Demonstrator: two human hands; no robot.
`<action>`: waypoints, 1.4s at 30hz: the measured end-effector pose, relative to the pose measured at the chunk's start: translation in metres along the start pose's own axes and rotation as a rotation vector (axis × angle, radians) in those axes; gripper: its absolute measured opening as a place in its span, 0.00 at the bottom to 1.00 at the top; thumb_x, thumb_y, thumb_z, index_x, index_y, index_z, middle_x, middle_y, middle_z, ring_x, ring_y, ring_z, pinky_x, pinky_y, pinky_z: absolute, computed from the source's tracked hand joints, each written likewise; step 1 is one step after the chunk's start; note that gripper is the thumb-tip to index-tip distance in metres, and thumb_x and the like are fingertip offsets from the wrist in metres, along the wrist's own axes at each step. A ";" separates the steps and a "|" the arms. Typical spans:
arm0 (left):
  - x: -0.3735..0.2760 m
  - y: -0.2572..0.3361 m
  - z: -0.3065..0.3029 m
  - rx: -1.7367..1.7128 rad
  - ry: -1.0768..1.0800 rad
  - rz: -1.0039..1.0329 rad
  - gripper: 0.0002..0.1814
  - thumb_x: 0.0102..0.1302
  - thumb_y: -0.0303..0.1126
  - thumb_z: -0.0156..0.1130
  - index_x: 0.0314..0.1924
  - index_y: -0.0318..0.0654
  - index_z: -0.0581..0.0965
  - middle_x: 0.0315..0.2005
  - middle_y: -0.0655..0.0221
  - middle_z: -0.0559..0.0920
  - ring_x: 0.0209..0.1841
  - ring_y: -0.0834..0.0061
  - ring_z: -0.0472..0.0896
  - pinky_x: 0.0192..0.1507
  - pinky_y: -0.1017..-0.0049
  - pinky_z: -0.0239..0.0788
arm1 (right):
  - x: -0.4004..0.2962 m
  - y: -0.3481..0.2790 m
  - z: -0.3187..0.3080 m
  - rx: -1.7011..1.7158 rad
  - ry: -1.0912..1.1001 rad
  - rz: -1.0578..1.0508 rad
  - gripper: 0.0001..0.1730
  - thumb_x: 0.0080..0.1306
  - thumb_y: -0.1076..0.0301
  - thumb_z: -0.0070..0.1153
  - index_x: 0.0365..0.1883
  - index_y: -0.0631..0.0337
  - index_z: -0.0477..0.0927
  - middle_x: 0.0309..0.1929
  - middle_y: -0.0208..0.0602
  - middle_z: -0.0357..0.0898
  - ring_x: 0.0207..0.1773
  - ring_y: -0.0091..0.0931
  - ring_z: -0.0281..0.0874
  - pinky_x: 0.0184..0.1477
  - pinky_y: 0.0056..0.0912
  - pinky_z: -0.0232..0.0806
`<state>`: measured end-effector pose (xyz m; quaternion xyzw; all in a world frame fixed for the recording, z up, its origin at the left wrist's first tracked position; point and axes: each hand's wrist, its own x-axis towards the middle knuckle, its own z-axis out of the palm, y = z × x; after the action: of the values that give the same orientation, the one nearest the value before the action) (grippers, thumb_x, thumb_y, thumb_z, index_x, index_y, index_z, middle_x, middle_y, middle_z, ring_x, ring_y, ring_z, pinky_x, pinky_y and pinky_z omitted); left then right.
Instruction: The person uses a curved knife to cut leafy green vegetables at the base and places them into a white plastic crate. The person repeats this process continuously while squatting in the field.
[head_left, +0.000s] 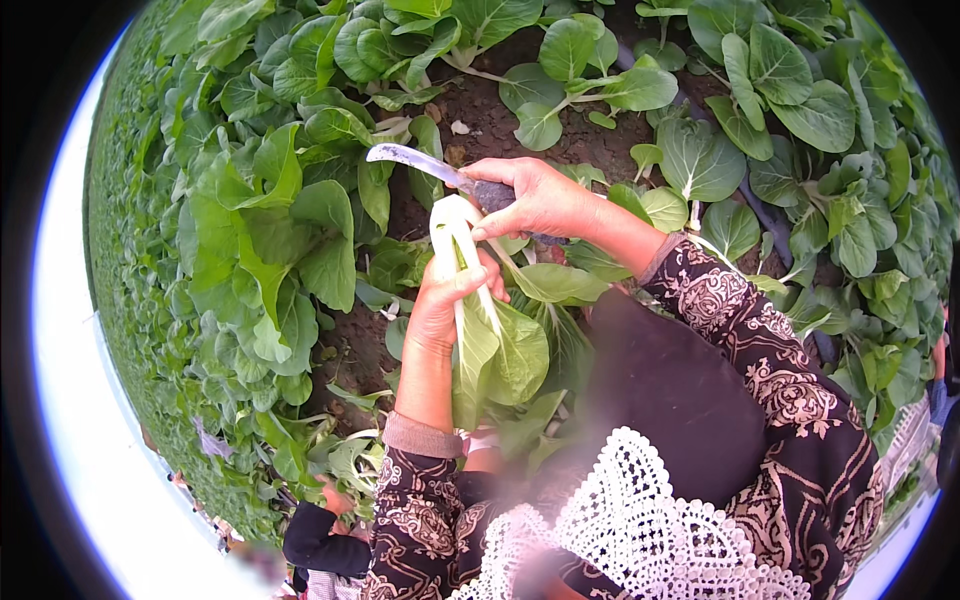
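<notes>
My left hand (459, 291) grips a cut head of bok choy (459, 232) around its pale stalks. Its stem end points away from me, and the green leaves hang down toward my body. In my right hand (534, 196) is a knife with a curved metal blade (417, 160) and a dark handle (493, 195). The blade points left, beyond the stem end, apart from the stalks. The right thumb rests against or very near the stalks; contact is not certain. Part of the handle is hidden by the fingers.
Leafy bok choy plants (322, 225) grow densely on the left, and more plants (787, 82) stand at right. Brown soil (480, 112) shows between them, with a dark strip (765, 217) along it. Another person's black sleeve (322, 536) is at lower left. A white lattice crate (904, 442) stands far right.
</notes>
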<state>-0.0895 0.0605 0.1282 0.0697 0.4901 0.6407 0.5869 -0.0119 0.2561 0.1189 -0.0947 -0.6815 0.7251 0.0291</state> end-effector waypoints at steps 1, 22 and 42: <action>0.000 -0.002 0.001 0.015 0.024 -0.010 0.21 0.52 0.34 0.69 0.42 0.31 0.73 0.26 0.64 0.76 0.28 0.69 0.79 0.34 0.70 0.76 | -0.002 0.001 0.000 0.061 -0.050 0.064 0.33 0.54 0.67 0.72 0.59 0.59 0.76 0.42 0.25 0.80 0.40 0.16 0.74 0.43 0.23 0.70; -0.025 -0.019 0.017 0.062 0.057 -0.345 0.32 0.51 0.28 0.66 0.59 0.31 0.71 0.23 0.71 0.76 0.21 0.79 0.76 0.26 0.79 0.71 | -0.022 0.021 0.013 0.015 0.086 0.081 0.24 0.57 0.74 0.65 0.54 0.63 0.78 0.29 0.23 0.77 0.31 0.13 0.73 0.35 0.18 0.67; 0.104 0.114 -0.118 1.725 0.741 -0.163 0.49 0.50 0.32 0.58 0.74 0.43 0.51 0.46 0.49 0.83 0.48 0.51 0.82 0.50 0.60 0.73 | 0.085 0.119 -0.027 -0.610 0.248 0.023 0.24 0.67 0.53 0.53 0.57 0.56 0.76 0.49 0.50 0.81 0.53 0.46 0.77 0.54 0.46 0.69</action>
<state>-0.2774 0.1004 0.0983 0.2375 0.9541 -0.0051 0.1824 -0.0803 0.2889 -0.0087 -0.1944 -0.8573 0.4710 0.0739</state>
